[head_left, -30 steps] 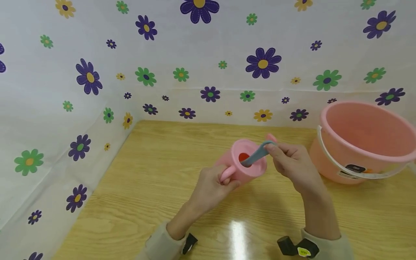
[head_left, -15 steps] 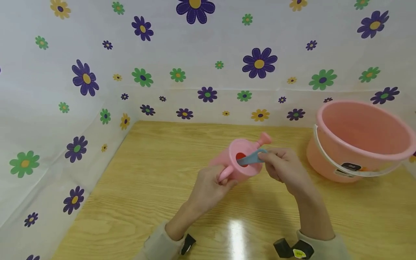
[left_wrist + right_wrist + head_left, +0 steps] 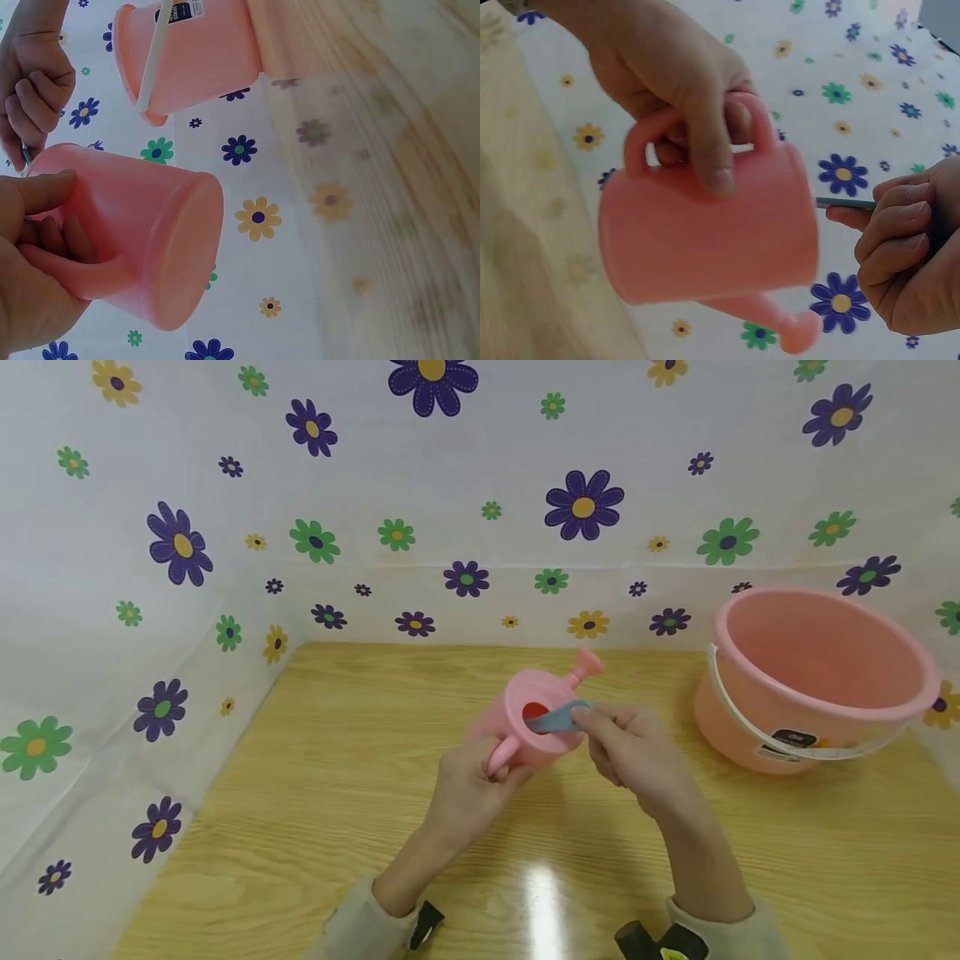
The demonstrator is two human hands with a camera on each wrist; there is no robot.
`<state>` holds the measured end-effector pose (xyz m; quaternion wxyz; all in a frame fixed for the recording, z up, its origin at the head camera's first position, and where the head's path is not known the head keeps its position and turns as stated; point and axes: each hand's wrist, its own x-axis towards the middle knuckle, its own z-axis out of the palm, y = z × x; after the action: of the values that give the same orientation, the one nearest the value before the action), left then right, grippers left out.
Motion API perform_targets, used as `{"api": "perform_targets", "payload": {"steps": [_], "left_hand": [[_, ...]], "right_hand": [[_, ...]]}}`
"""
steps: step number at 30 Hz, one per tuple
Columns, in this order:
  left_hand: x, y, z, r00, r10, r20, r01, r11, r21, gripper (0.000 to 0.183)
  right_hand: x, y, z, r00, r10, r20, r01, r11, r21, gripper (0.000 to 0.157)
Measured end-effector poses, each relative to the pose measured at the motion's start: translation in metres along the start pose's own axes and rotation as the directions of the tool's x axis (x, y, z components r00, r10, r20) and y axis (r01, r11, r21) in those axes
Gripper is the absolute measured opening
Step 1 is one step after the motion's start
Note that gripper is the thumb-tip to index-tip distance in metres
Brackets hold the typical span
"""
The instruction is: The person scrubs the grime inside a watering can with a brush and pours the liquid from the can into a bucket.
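A pink toy watering can (image 3: 513,727) is tilted above the table, its opening turned toward the head camera and its spout at the far right. My left hand (image 3: 468,797) grips its handle, with the thumb along the body (image 3: 712,240) in the right wrist view. Between thumb and fingers, my right hand (image 3: 637,756) pinches a slim blue tool (image 3: 558,718) by its outer end. The tool's other end is inside the can's opening and hidden. Something red (image 3: 534,712) shows in the opening.
A pink bucket (image 3: 780,739) with a white handle stands on the wooden table (image 3: 337,760) at the right. White flower-print sheeting (image 3: 420,485) covers the back and left sides.
The blue tool has swung lower, its outer end dropping with my right hand. The can has turned slightly, showing more of its spout. The view has shifted a little right.
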<state>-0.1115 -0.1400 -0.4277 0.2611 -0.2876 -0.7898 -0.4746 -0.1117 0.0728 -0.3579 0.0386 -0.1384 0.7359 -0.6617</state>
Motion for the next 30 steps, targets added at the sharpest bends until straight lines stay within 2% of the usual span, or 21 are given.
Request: {"api": "perform_targets", "payload": {"steps": [5,7,12,18,20,23,25,30], "left_hand": [[0.002,0.001,0.0,1.0,0.001,-0.026,-0.002,1.0,-0.011,0.047],[0.003,0.001,0.0,0.999,-0.002,-0.038,0.002,1.0,-0.005,0.048],[0.001,0.001,0.0,0.999,0.004,-0.038,-0.003,1.0,0.023,0.049],[0.002,-0.001,0.0,0.999,-0.022,-0.05,0.023,0.999,0.025,0.049],[0.003,-0.001,-0.001,0.998,-0.029,-0.058,0.03,0.999,0.021,0.049],[0.002,-0.002,0.0,0.998,-0.022,-0.059,0.024,0.999,0.035,0.05],[0.003,-0.002,0.0,0.998,-0.028,-0.05,0.03,0.999,0.03,0.05],[0.005,-0.001,-0.001,0.993,-0.116,-0.024,0.116,0.993,-0.002,0.051]], "right_hand": [[-0.007,-0.003,-0.008,0.985,-0.071,-0.156,0.081,0.995,0.059,0.051],[-0.005,-0.002,-0.006,0.988,-0.064,-0.143,0.077,0.993,0.093,0.05],[0.003,0.004,0.006,0.999,0.016,-0.037,-0.012,0.994,0.109,0.047],[0.003,0.005,0.001,0.985,-0.034,-0.172,0.069,0.976,0.204,0.051],[0.004,0.006,0.003,0.987,-0.018,-0.162,0.053,0.976,0.213,0.051],[0.008,0.008,0.01,0.994,0.029,-0.103,-0.01,0.983,0.182,0.05],[0.011,0.009,0.014,0.993,0.055,-0.105,-0.037,0.986,0.162,0.05],[0.011,0.004,0.011,0.964,0.022,-0.264,0.033,0.979,0.2,0.05]]}}
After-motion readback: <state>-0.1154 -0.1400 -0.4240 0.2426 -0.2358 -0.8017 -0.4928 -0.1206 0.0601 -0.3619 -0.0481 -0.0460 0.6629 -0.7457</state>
